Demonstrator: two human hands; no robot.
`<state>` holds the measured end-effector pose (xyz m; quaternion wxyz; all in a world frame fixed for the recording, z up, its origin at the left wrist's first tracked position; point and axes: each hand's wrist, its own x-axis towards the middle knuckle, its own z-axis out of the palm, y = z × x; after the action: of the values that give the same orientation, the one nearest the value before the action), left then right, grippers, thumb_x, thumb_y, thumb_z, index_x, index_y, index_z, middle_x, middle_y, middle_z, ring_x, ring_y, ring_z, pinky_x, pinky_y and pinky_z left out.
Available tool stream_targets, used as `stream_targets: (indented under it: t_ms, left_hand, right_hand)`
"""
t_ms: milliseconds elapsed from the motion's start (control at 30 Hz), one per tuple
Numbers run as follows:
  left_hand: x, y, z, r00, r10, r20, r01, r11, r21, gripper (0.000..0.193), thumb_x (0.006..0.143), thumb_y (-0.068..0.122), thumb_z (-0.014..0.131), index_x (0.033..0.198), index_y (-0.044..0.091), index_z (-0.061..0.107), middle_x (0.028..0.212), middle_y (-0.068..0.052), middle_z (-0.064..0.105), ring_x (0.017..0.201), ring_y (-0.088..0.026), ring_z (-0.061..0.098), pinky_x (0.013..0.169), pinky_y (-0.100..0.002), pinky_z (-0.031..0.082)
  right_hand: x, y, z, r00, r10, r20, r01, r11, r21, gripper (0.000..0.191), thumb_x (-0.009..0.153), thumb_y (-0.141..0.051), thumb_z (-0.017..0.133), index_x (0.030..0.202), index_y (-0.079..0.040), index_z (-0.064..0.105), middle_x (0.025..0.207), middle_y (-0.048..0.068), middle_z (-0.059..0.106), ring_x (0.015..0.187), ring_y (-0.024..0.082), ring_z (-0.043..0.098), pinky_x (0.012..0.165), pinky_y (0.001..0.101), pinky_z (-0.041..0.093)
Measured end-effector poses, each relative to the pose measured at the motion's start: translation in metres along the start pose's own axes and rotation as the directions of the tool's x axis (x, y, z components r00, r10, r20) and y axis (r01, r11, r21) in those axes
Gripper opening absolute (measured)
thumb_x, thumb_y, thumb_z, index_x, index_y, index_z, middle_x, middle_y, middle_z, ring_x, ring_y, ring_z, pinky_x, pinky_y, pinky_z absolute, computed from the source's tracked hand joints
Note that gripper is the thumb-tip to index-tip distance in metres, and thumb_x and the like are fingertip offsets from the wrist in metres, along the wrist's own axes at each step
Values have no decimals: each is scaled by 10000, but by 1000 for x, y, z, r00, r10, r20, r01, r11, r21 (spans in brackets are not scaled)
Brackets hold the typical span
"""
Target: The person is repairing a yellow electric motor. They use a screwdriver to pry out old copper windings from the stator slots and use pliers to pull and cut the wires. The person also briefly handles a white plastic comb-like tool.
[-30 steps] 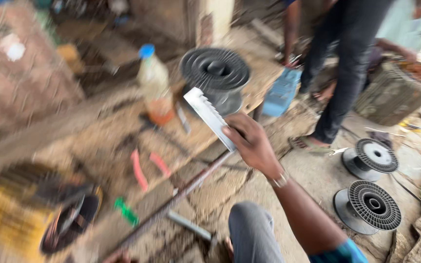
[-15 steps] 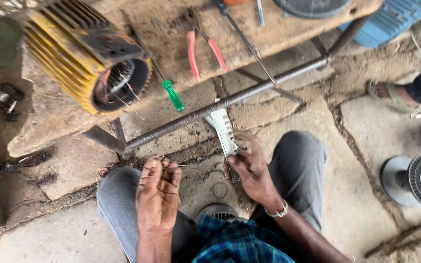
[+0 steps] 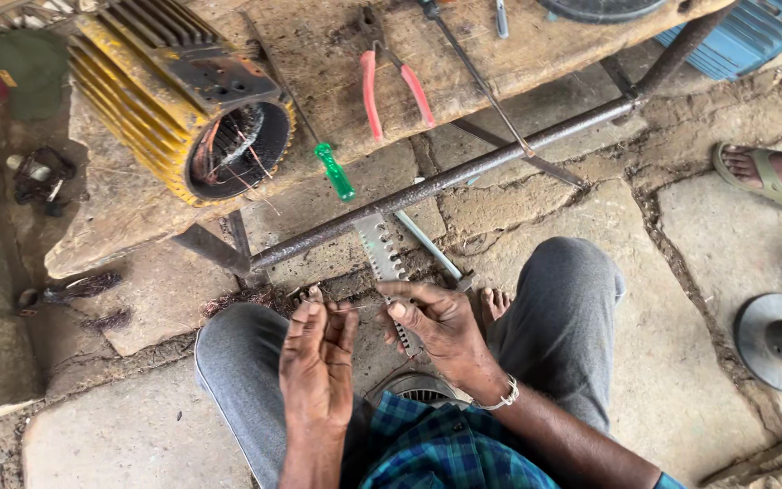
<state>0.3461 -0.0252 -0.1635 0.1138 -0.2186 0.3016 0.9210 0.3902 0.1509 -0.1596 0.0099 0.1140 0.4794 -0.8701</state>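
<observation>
The person wears grey trousers of soft cloth point(image 3: 581, 317), the legs filling the lower middle of the view from about seven o'clock round to four o'clock, creased at the knees. At six o'clock shows a checked shirt in blue, green and dark lines point(image 3: 445, 448), with a short blue sleeve edge at five o'clock. The right hand point(image 3: 441, 326) carries a thin silver-coloured metal bracelet point(image 3: 502, 396) at the wrist; the left hand point(image 3: 319, 358) and its forearm are bare, with no ring or band. A bare foot point(image 3: 493, 306) shows just right of centre
</observation>
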Motion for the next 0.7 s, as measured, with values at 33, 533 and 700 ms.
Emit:
stream_targets:
  t_ms: [33,533,700]
  left_hand:
    - [0,-2,-2,999,8,32,-8,1000,2,69,985,61,650,1038,40,689,990,-128,734,963,-258,731,896,-414,630]
    - [-17,7,15,806,438,398,-581,461,671,454,921,175,762,1323,112,562,1439,-99,574,1369,-265,559,1106,-462,541]
    - [-27,9,20,766,280,579,-467,-377,800,373,833,363,808,1164,193,783,1306,-244,628,1118,-390,594,999,-469,508]
  right_hand:
    - [1,-1,0,1000,-23,-2,23,1000,-11,318,939,-143,723,1220,7,723,937,121,781,732,149,726,598,270,597]
    - [7,-7,-5,951,-308,-43,144,558,-817,228,915,-229,748,1050,-54,807,901,66,818,696,121,745,587,271,594]
    - [3,3,5,949,-304,80,242,545,-803,239,963,-241,730,1079,-42,791,1022,71,812,836,146,752,749,267,596]
